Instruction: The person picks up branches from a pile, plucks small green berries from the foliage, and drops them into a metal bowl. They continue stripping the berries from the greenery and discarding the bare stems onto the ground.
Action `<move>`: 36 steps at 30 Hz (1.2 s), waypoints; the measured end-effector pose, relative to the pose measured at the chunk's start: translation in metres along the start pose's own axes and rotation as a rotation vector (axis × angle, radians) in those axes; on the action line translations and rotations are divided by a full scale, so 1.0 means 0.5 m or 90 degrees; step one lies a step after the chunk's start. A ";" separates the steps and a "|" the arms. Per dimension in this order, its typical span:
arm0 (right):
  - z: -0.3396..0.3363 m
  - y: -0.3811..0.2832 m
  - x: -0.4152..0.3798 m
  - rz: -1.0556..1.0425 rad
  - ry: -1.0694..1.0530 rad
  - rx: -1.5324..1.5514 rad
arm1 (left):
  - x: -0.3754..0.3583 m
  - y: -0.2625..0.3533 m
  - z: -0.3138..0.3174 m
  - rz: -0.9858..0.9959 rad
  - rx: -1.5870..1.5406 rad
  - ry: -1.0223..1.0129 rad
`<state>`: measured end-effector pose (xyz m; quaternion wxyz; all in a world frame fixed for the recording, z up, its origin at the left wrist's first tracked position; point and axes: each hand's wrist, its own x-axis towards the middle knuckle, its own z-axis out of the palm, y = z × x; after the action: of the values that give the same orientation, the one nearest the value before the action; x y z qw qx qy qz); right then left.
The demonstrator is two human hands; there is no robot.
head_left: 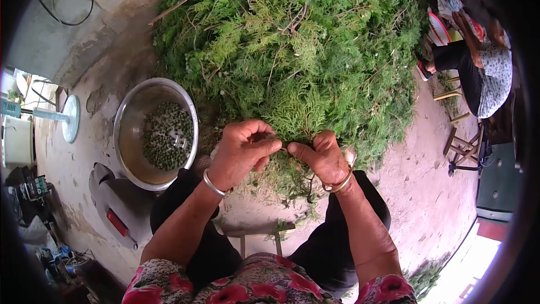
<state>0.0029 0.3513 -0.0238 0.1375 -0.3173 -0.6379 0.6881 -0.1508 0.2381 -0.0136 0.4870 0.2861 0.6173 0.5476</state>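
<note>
one large heap of green feathery conifer branches [292, 50] on the bare concrete floor [416, 202], filling the upper middle of the view. one round stainless steel bowl [126, 135], just left of the heap, holding a single layer of small green round seed cones [167, 135], too many and too small to count. one white pedestal fan [62, 117] lying at the far left. one red-handled tool [118, 224] on the floor below the bowl. two hands, each with one bangle at the wrist: left hand [239, 155] with a silver bangle, right hand [323, 157] with a gold one. both hands are half-curled, thumb and fingers pinched onto one green sprig [284, 135] at the heap's near edge, fingertips almost meeting. one other person [478, 73] sits at the upper right, well apart, beside a wooden stool [464, 146].
</note>
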 end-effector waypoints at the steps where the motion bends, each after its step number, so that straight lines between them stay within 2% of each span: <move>1: -0.002 0.006 -0.001 0.005 0.002 -0.011 | 0.000 -0.003 0.000 0.004 0.008 -0.016; 6: -0.005 0.036 0.004 0.020 -0.008 -0.014 | 0.001 0.009 -0.006 -0.009 -0.012 -0.025; 10: -0.004 0.015 -0.001 0.042 0.004 0.098 | -0.009 0.024 -0.013 -0.051 -0.046 -0.029; 12: -0.010 0.014 -0.005 0.053 0.021 0.164 | -0.004 0.033 -0.057 -0.058 -0.113 0.082; 13: -0.019 0.018 -0.006 0.017 0.044 0.126 | 0.005 0.030 -0.077 -0.035 -0.166 0.154; 16: -0.028 0.032 -0.006 -0.054 0.093 0.051 | 0.024 0.014 -0.108 -0.033 -0.412 0.096; 18: -0.009 0.043 0.000 -0.096 0.112 -0.106 | 0.024 0.015 -0.097 -0.045 -0.479 0.067; 19: -0.001 0.051 0.002 -0.195 0.146 -0.241 | 0.023 0.015 -0.093 -0.056 -0.543 0.040; 22: 0.008 0.078 0.010 -0.217 0.170 -0.290 | 0.025 0.001 -0.095 -0.093 -0.554 0.000; 24: 0.000 0.075 0.008 -0.201 0.162 -0.268 | 0.023 -0.012 -0.097 -0.102 -0.502 0.031; 26: -0.010 0.041 -0.001 -0.019 0.102 -0.090 | 0.020 -0.022 -0.096 -0.106 -0.449 0.060; 27: -0.013 0.046 0.002 -0.012 0.092 0.019 | 0.019 -0.028 -0.090 -0.132 -0.383 0.073; 28: -0.017 0.041 0.003 -0.013 0.091 0.019 | 0.018 -0.033 -0.083 -0.159 -0.317 0.086; 30: -0.023 0.021 0.001 0.066 0.056 0.163 | 0.014 -0.036 -0.061 -0.153 -0.289 0.080; 31: -0.024 0.014 0.000 0.064 0.046 0.208 | 0.011 -0.032 -0.049 -0.159 -0.295 0.054; 35: -0.027 0.011 -0.003 0.071 0.010 0.218 | 0.008 -0.022 -0.014 -0.145 -0.295 -0.007; 36: -0.030 0.022 -0.003 0.062 0.003 0.167 | 0.006 -0.020 -0.010 -0.135 -0.289 -0.023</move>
<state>0.0157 0.3608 -0.0339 0.1458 -0.3284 -0.5261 0.7708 -0.1546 0.2366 -0.0242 0.6047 0.1129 0.4960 0.6129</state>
